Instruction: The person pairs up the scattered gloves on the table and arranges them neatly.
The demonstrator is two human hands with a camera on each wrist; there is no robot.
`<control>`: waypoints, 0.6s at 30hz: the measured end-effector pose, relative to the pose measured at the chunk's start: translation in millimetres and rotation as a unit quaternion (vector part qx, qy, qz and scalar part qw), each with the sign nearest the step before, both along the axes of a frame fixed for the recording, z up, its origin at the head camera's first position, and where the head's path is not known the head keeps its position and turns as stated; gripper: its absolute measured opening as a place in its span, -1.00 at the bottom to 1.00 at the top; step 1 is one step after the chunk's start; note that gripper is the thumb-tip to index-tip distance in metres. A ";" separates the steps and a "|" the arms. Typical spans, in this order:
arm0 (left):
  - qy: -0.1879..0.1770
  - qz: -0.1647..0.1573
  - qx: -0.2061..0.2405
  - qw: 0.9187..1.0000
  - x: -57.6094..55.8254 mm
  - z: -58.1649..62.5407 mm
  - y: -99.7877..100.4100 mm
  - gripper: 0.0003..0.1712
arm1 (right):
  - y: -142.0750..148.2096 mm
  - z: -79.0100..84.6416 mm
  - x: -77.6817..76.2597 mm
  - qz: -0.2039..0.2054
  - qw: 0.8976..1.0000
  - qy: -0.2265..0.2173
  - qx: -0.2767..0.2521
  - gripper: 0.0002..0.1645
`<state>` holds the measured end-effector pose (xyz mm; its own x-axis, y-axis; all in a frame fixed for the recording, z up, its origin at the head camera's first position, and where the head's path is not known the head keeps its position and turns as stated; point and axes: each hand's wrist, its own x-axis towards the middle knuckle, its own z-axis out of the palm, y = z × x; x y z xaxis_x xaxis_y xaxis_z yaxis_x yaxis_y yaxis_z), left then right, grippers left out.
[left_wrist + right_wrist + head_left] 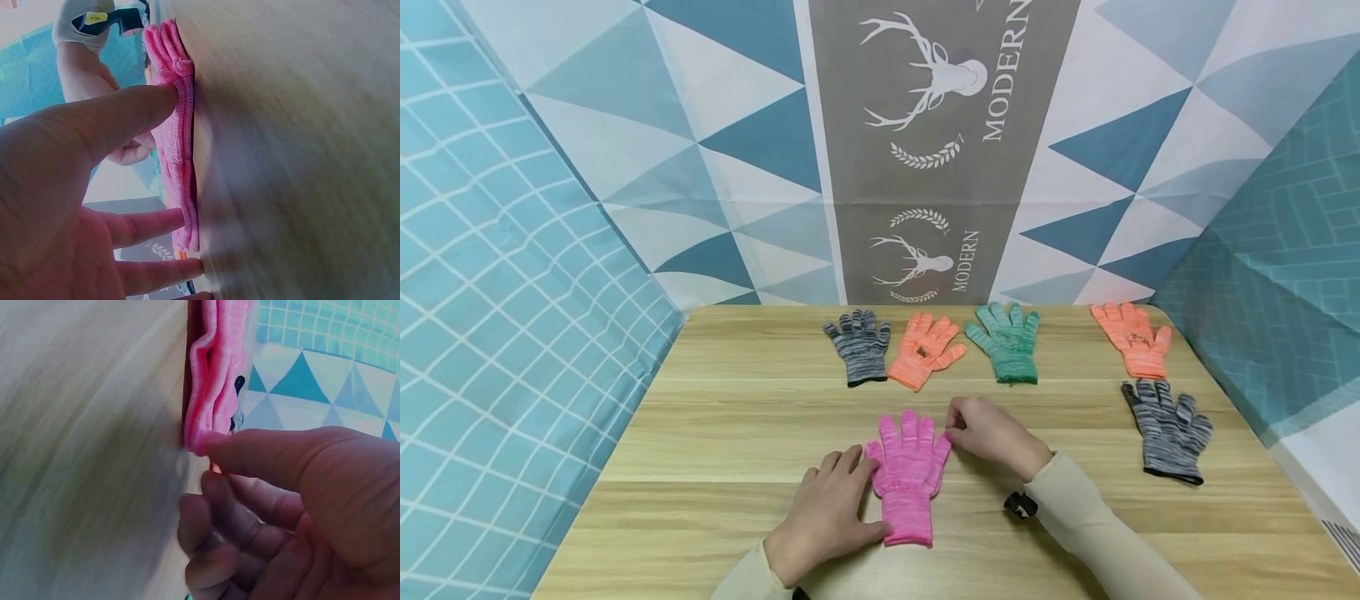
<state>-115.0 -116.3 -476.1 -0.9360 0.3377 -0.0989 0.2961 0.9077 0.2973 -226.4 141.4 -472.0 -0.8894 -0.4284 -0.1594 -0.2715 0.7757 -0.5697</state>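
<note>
A pair of pink knit gloves (pixel 908 475) lies flat at the middle of the table, fingers pointing away from me; the side views show the layers stacked. My left hand (pixel 829 510) is spread along their left side. Its thumb (pixel 147 106) touches the edge near the cuff, and straight fingers (pixel 153 226) reach the edge farther up. At the upper right, my right hand (pixel 992 433) pinches the tip of the outermost glove finger (pixel 199 440) with its thumb (pixel 250 450), other fingers curled below.
Along the back lie a grey glove (pixel 861 348), an orange glove (pixel 923 350) and a green glove (pixel 1009 343). Another orange glove (pixel 1137 340) and a grey glove (pixel 1171 432) lie at the right. Patterned cloth (pixel 917 167) stands behind the wooden table (pixel 737 442).
</note>
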 end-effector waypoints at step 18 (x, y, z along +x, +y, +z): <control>0.019 0.007 0.003 1.000 -0.2 -2.4 2.9 0.05 | -5.8 -8.6 20.1 0.067 0.998 -0.003 -0.019 -0.66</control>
<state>-115.2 -113.3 -478.5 -0.9437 0.3251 -0.0605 0.2947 0.9098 0.2921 -206.3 135.5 -480.6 -0.8225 -0.5498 -0.1459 -0.3686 0.7105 -0.5994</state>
